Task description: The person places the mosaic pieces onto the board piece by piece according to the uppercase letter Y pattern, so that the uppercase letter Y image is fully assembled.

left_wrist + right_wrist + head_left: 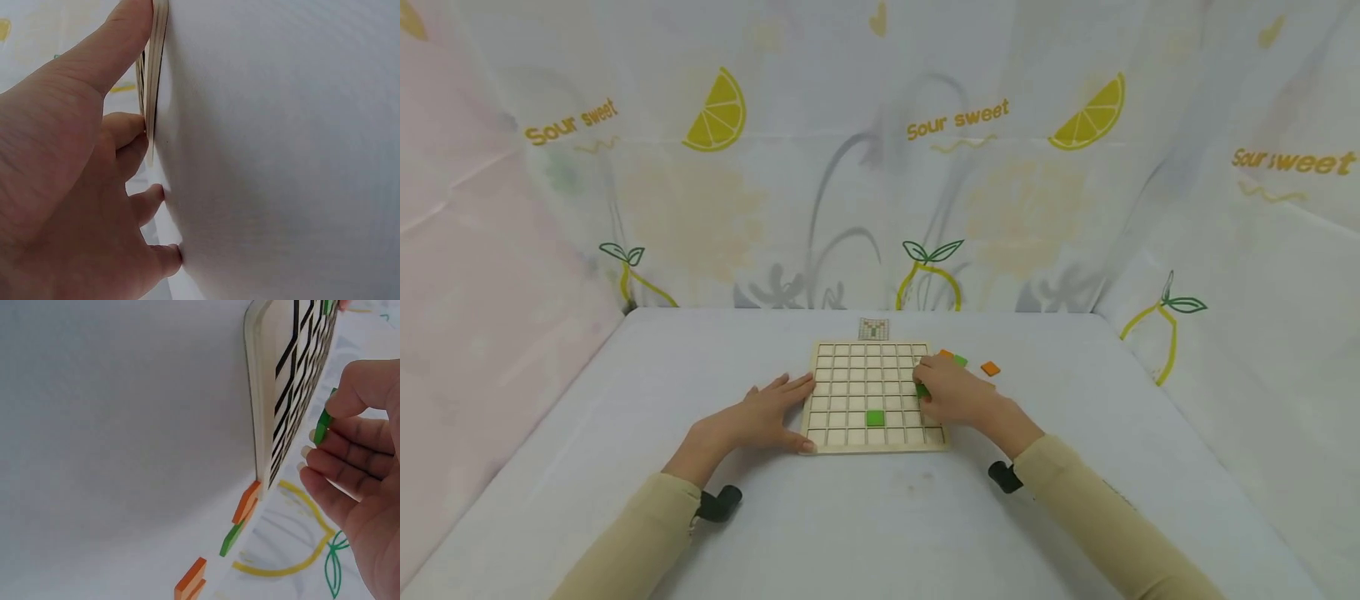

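Note:
A wooden grid board (880,449) lies on the white table, with one green square tile (876,418) in a cell near its front. My left hand (762,419) rests at the board's left side, fingers spread and fairly straight. Its thumb lies on the near left corner; the left wrist view shows that thumb and a fingertip against the board's edge (157,69). Over the right-hand columns, my right hand (958,392) pinches a second green tile (324,422) between thumb and fingers. The right wrist view shows this tile held tilted above the grid.
Loose tiles lie right of the board: an orange tile (946,354), a green tile (960,360) and another orange tile (991,368), with more orange partly behind the right hand. A small patterned card (874,329) sits beyond the board's far edge. Printed curtains (850,167) enclose the table.

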Motion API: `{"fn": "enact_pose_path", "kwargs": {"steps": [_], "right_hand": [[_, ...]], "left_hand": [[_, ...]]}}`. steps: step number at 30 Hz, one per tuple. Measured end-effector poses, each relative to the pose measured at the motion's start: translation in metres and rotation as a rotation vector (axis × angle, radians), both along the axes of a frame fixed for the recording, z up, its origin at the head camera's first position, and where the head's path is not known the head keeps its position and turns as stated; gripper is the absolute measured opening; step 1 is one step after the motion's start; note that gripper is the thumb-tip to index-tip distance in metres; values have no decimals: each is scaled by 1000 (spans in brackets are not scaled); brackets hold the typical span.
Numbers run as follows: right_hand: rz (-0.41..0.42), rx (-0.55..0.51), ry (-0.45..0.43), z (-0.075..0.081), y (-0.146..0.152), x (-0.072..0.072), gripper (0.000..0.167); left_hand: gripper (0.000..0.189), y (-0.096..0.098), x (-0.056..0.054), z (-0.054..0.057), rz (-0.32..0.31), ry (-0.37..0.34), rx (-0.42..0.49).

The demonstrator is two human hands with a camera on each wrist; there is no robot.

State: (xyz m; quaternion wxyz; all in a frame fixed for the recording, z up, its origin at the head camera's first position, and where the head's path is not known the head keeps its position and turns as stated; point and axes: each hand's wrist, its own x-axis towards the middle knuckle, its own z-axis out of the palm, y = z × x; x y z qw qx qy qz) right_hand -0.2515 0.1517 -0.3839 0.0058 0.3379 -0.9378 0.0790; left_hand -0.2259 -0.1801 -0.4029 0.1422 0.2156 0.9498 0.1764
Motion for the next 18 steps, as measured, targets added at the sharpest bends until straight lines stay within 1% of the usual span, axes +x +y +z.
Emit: {"fn": "enact_pose_path", "kwargs": {"steps": [3,5,8,10,18], "right_hand": [[29,21,38,2,-7,4,15],[32,29,47,3,-12,6,15],[27,49,41,5,-18,10,16],[26,44,28,6,-22,12,16],[40,29,41,9,-30,15,17]], "left_hand": [[110,0,0,-2,2,-6,11],[110,0,0,-2,3,-8,11],[110,0,0,-3,4,-11,6],[110,0,1,-3,7,-13,-1],[110,1,0,-1,9,-6,5]]}}
